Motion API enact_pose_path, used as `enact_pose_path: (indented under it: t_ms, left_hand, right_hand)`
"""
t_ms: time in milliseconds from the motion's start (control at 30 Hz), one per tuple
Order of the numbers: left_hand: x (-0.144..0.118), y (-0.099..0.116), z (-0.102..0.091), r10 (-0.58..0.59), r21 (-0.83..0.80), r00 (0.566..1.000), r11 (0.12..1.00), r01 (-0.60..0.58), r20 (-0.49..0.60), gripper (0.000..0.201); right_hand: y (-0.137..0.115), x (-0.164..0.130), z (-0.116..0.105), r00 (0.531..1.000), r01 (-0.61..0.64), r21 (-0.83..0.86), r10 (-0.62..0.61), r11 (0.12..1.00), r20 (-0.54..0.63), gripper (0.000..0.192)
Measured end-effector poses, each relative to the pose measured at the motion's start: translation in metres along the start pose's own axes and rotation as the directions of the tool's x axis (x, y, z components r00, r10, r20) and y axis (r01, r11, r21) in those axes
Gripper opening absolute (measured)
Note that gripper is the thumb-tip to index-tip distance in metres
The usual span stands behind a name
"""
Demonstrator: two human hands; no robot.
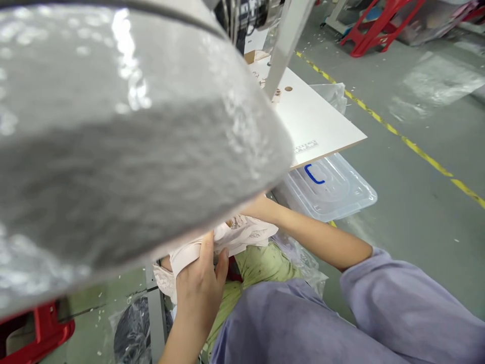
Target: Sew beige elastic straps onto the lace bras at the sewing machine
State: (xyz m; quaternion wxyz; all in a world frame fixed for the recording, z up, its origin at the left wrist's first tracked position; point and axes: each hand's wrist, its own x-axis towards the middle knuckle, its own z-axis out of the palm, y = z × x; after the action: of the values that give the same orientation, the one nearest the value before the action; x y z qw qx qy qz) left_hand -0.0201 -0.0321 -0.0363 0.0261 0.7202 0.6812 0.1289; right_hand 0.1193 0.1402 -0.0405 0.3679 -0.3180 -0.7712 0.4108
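Pale pink fabric with lace hangs below the edge of a large grey machine housing. My left hand holds the near left part of this fabric, its index finger lying along the cloth and its thumb showing on the right. A lace edge hangs to the left of that hand. On the far side of the cloth, my right hand reaches in from the right; its fingers are hidden behind the housing. What lies under the housing is out of sight.
A white tabletop with fabric scraps extends behind the housing. Below it stands a clear plastic box with a blue handle. Red stools and a yellow floor line lie beyond. A black plastic-wrapped bundle sits lower left.
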Motion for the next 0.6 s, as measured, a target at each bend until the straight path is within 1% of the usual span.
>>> enact_pose_path:
  t_ms: [167, 300, 533, 600]
  left_hand:
    - [0.001, -0.001, 0.001, 0.006, -0.022, 1.000, 1.000, -0.006, 0.002, 0.070]
    - [-0.001, -0.001, 0.001, 0.023, -0.021, 0.999, 0.999, -0.024, -0.027, 0.071]
    - [-0.004, 0.002, -0.005, 0.013, -0.084, 0.999, 0.996, -0.017, -0.053, 0.061]
    - [-0.005, 0.003, -0.006, -0.005, -0.078, 1.000, 0.997, 0.002, -0.028, 0.060]
  right_hand:
    - [0.006, 0.000, 0.002, 0.999, 0.036, 0.011, -0.036, 0.999, -0.013, 0.006]
    - [0.010, 0.000, 0.005, 0.998, 0.046, 0.027, -0.045, 0.999, -0.039, 0.006]
    - [0.010, -0.005, 0.009, 0.990, 0.066, 0.104, -0.052, 0.992, -0.129, 0.006]
    - [0.011, -0.010, 0.007, 0.986, 0.051, 0.135, -0.029, 0.989, -0.164, 0.006]
